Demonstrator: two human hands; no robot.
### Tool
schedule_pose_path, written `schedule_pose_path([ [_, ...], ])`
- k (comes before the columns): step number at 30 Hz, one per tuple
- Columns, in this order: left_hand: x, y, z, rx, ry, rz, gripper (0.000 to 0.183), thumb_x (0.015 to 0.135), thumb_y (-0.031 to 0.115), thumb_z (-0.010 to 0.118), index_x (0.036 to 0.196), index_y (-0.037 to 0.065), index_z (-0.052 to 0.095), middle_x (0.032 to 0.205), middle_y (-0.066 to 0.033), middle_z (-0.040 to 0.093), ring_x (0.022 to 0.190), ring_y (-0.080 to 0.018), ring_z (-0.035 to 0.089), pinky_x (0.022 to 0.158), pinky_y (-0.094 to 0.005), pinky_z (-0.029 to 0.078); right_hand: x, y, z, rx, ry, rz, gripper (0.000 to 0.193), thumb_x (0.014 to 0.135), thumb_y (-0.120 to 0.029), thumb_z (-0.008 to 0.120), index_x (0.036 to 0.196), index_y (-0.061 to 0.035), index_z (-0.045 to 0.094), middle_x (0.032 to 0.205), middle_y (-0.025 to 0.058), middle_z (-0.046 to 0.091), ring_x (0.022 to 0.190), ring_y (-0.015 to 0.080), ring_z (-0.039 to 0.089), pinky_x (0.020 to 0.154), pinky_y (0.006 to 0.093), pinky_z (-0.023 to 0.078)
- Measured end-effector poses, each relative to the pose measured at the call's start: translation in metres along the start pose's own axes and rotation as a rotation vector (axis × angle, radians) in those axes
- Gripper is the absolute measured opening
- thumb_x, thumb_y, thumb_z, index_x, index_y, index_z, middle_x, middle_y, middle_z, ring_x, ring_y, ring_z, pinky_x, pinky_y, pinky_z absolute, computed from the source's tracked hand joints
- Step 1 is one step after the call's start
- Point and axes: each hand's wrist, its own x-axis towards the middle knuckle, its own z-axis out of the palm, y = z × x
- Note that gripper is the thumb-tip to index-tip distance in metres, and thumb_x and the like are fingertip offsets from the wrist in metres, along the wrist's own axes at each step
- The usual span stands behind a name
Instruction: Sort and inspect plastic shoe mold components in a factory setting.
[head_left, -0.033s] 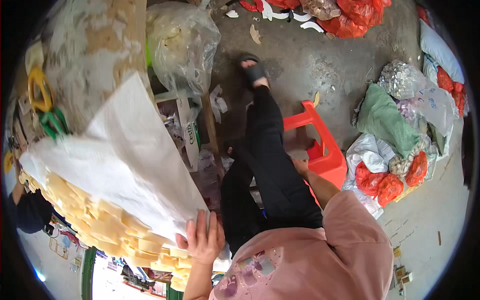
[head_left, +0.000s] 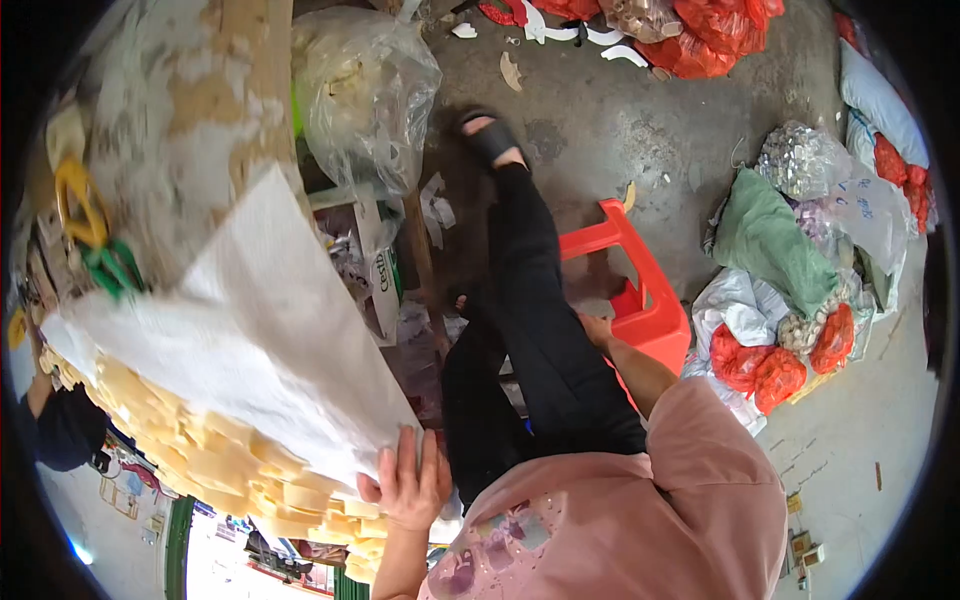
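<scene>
My left hand (head_left: pixel 408 482) rests with fingers stretched out on the near corner of a white sheet (head_left: pixel 290 340), cloth-like, on the left. Cream-yellow, foam-like pieces (head_left: pixel 215 465) lie heaped along the sheet's lower edge, partly under it. On my other side, my right hand (head_left: pixel 597 330) reaches down beside my thigh to a red plastic stool (head_left: pixel 650 325) and seems to grip it. The fingertips there are partly hidden.
Yellow-handled scissors (head_left: pixel 80 205) and a green-handled tool (head_left: pixel 112 268) lie on the worn table (head_left: pixel 225 90). A clear plastic bag (head_left: pixel 365 100) stands beyond. Sacks, including a green one (head_left: pixel 765 240), and red bags (head_left: pixel 745 365) are piled right. Another person's dark sleeve (head_left: pixel 65 425) shows far left.
My sandalled foot has shifted left and slightly nearer. The stool has moved slightly left with my right hand on it. The white sheet's far corner sits a little lower.
</scene>
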Motion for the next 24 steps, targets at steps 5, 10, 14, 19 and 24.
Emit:
schedule_pose_path([
  [5,-0.008,-0.002,0.005,0.020,0.001,0.044,0.018,0.078,0.023,0.058,0.094,0.023,0.065,0.112,-0.0021,0.065,0.127,-0.0267,0.031,0.107,-0.0508,0.006,0.027,-0.024,-0.029,0.201,-0.190,-0.056,0.066,0.080,-0.052,0.055,0.139,-0.0270,0.035,0.138,0.0114,0.046,0.129,0.0303,0.042,0.097,0.0643,0.024],
  [10,-0.020,-0.009,-0.005,0.002,-0.082,0.076,0.014,0.077,0.023,0.060,0.089,0.024,0.067,0.114,0.0016,0.065,0.134,-0.0245,0.025,0.107,-0.0519,0.000,-0.010,-0.059,-0.104,0.302,-0.330,-0.122,0.062,0.085,-0.047,0.052,0.139,-0.0215,0.036,0.143,0.0119,0.039,0.134,0.0315,0.033,0.100,0.0606,0.024],
  [14,-0.016,-0.007,-0.001,0.007,-0.095,0.076,0.014,0.077,0.024,0.060,0.090,0.026,0.067,0.114,0.0028,0.064,0.132,-0.0218,0.023,0.103,-0.0545,0.003,0.013,-0.059,-0.093,0.347,-0.225,-0.107,0.059,0.086,-0.044,0.051,0.138,-0.0190,0.037,0.140,0.0122,0.041,0.131,0.0315,0.035,0.099,0.0582,0.026],
  [19,-0.011,-0.008,0.002,0.023,-0.077,0.083,0.014,0.079,0.028,0.059,0.091,0.028,0.067,0.114,0.0058,0.064,0.129,-0.0161,0.029,0.101,-0.0512,0.009,0.040,-0.048,-0.069,0.398,-0.038,-0.141,0.056,0.087,-0.038,0.049,0.136,-0.0149,0.039,0.134,0.0128,0.045,0.127,0.0314,0.039,0.097,0.0541,0.030],
  [24,-0.012,-0.003,0.003,0.045,0.020,0.017,0.015,0.080,0.024,0.057,0.091,0.027,0.066,0.113,0.0085,0.065,0.128,-0.0147,0.034,0.103,-0.0496,0.009,0.061,-0.030,-0.043,0.398,0.167,-0.252,0.052,0.088,-0.032,0.048,0.135,-0.0109,0.040,0.129,0.0133,0.049,0.122,0.0312,0.043,0.096,0.0501,0.034],
])
